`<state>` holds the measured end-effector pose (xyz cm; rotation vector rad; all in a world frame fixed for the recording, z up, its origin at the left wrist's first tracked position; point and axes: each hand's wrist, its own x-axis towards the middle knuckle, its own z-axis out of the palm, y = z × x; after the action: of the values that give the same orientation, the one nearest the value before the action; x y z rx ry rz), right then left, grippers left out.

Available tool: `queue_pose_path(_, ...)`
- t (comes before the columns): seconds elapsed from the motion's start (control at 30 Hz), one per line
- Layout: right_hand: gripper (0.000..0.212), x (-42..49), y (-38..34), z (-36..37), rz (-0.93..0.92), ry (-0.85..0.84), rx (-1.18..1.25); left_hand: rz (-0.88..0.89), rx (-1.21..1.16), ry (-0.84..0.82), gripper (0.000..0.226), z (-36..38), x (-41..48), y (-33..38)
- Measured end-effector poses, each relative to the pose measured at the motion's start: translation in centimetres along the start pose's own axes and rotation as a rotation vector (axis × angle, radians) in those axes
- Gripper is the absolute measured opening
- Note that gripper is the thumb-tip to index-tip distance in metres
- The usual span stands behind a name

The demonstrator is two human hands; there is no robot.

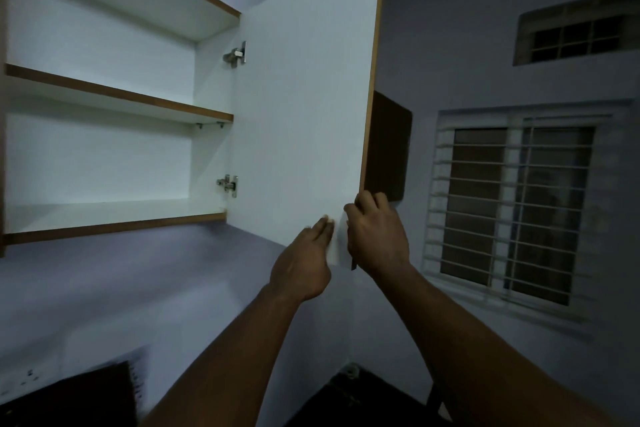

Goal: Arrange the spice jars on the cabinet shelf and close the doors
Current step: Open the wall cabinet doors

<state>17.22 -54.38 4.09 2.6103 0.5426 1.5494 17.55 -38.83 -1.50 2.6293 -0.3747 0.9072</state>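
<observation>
Head view, looking up: right hand (377, 236) curled round the lower outer corner of the tall white laminate cabinet door with a brown edge band (304, 97), fingers wrapped over that edge. Just beside it, left hand (301, 260) with fingers straight and held together, flat against the door's white inner face near the same corner, slightly blurred.

Door standing wide open, hung on two silver metal hinges, upper (237, 54) and lower (228, 184), fixed to the right side wall of the white wall cabinet with brown-trimmed front edges (211, 135). Inside, left of the hands and above them, a white middle shelf (117, 94) and a white bottom shelf (114, 215).

Behind the door's free edge, a dark brown rounded panel (389, 149), partly hidden. Further right on the lilac wall (450, 62), a window with white horizontal bars (512, 211), and above it a small grilled vent opening (578, 31). Low at left, a dark object (69, 402), too dim to identify.
</observation>
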Motion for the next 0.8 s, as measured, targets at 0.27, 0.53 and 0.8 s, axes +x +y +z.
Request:
queue_pose_path(0.27,0.047,-0.9,4.7,2.9,-0.032,-0.136,-0.134,-0.008,0.003,-0.086,0.091,4.6,2.9,-0.3)
queue_pose_path(0.53,0.025,1.1,3.1,2.2,-0.099,0.008,-0.095,0.04,0.045,0.037,0.086,4.5,1.5,-1.7)
queue_pose_path(0.8,0.018,4.3,-6.0,1.6,-0.24,0.039,0.226,-0.27,0.322,0.02,0.066,-1.3,-1.0,-9.3)
